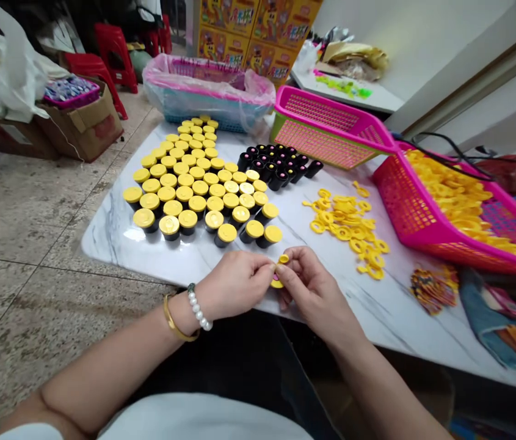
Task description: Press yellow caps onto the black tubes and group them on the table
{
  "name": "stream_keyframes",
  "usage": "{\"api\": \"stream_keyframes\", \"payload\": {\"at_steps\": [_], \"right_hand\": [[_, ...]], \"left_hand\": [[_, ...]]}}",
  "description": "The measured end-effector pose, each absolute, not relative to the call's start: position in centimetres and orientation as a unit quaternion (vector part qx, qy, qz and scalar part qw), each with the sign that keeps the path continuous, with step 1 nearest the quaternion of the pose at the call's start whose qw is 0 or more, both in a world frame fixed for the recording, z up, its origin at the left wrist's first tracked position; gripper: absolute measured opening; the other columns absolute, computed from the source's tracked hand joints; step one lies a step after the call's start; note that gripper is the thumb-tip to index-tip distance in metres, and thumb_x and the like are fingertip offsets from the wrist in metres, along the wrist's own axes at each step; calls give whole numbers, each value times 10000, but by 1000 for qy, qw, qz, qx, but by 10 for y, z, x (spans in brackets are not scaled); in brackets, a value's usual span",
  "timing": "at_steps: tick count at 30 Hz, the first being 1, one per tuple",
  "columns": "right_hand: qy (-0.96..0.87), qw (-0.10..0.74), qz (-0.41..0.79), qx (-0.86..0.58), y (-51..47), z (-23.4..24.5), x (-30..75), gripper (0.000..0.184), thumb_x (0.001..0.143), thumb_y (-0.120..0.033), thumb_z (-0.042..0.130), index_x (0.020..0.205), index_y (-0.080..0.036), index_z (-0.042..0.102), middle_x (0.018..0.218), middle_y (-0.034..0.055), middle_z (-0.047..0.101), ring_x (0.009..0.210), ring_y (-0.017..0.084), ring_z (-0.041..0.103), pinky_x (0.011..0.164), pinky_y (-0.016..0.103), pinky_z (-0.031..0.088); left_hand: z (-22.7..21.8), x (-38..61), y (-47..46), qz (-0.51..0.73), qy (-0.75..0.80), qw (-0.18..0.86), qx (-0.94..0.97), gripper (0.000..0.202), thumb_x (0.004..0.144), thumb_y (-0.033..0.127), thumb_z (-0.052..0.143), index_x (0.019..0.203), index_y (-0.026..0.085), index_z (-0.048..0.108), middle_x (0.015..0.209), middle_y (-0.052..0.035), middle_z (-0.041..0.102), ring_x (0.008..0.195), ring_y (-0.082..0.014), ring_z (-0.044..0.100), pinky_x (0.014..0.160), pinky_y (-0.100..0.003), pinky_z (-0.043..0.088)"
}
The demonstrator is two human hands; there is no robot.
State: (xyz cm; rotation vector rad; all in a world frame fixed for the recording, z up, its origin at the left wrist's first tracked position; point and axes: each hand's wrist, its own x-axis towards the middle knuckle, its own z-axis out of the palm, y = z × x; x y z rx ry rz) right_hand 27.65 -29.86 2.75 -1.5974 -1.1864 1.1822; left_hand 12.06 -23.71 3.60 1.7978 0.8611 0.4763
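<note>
- Left hand [243,281], right hand [310,290]: both pinching yellow piece [284,259], long axis roughly fore-aft.
- It's just nearside of capped tubs [198,203].
- Loose rings [344,208]: right of tubs, right hand nearer.

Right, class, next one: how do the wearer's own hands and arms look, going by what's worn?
The left hand is ungloved, with a gold-coloured bangle and a white-beaded bracelet at its wrist. The right hand is ungloved, no jewellery visible.

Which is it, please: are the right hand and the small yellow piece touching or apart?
Touching. The head view shows the right hand with its thumb tip on the small yellow piece.
</note>
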Motion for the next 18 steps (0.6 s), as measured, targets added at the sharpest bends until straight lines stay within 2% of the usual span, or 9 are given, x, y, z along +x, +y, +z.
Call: {"api": "stream_keyframes", "payload": {"at_steps": [2, 3, 5, 7, 9, 12, 14, 16, 18], "right_hand": [[-476, 414, 445, -635, -300, 26, 273, 320, 852, -500, 607, 934, -249, 426, 645, -91, 486, 419, 74, 475, 388, 196, 389], [-475, 422, 444, -632, -301, 26, 271, 323, 852, -501, 605, 937, -251, 419, 634, -95, 482, 416, 76, 468, 388, 198, 397], [-465, 441, 451, -621, -304, 24, 267, 333, 846, -512, 605, 936, -256, 413, 623, -98, 482, 422, 82, 457, 395, 206, 423], [-453, 471, 450, -609, -306, 22, 264, 349, 828, -526, 623, 939, -257, 430, 638, -90, 500, 438, 85, 451, 399, 211, 427], [-441, 498, 445, -600, -307, 20, 264, 349, 809, -530, 649, 923, -246, 479, 673, -66, 531, 482, 91, 474, 432, 217, 436], [-402, 499, 505, -578, -299, 23, 275, 385, 790, -576, 645, 799, -207, 537, 650, -30, 547, 537, 113, 522, 508, 249, 470], [-394, 440, 580, -561, -289, 31, 286, 423, 756, -585, 673, 720, -193, 520, 622, -18, 565, 523, 114, 533, 525, 259, 470], [-431, 337, 636, -544, -276, 42, 296, 417, 703, -525, 749, 702, -191, 498, 612, -25, 580, 513, 105, 533, 525, 247, 453], [-500, 240, 635, -538, -267, 53, 301, 381, 706, -461, 766, 724, -194, 495, 616, -38, 576, 535, 103, 535, 525, 230, 433]], "left_hand": [[35, 119, -239, 200, 357, 521, 749, 321, 912, 224, 417, 623, 171, 546, 479, 57, 475, 470, -86, 455, 476, -202, 313], [33, 117, -241, 209, 359, 520, 746, 288, 925, 234, 407, 699, 172, 575, 491, 59, 489, 473, -92, 471, 478, -202, 328], [29, 114, -247, 242, 359, 508, 744, 193, 937, 275, 439, 976, 169, 596, 559, 60, 539, 499, -106, 506, 497, -207, 375], [23, 112, -254, 281, 345, 466, 765, 334, 889, 326, 570, 1181, 171, 526, 665, 47, 584, 571, -124, 546, 561, -229, 437], [16, 112, -260, 308, 336, 393, 799, 365, 816, 304, 681, 1139, 184, 562, 804, 3, 614, 717, -153, 588, 675, -267, 481], [9, 114, -265, 313, 349, 328, 820, 178, 824, 249, 673, 988, 190, 637, 908, -31, 600, 826, -170, 587, 745, -282, 485], [7, 116, -265, 298, 353, 328, 824, 142, 844, 256, 654, 974, 199, 660, 865, -16, 580, 773, -155, 577, 707, -263, 476], [8, 117, -264, 279, 351, 337, 828, 117, 849, 272, 656, 941, 204, 680, 809, -1, 569, 721, -143, 565, 679, -253, 464], [10, 119, -262, 258, 352, 354, 827, 118, 849, 295, 663, 912, 200, 692, 766, 4, 570, 698, -143, 563, 665, -252, 455]]}}
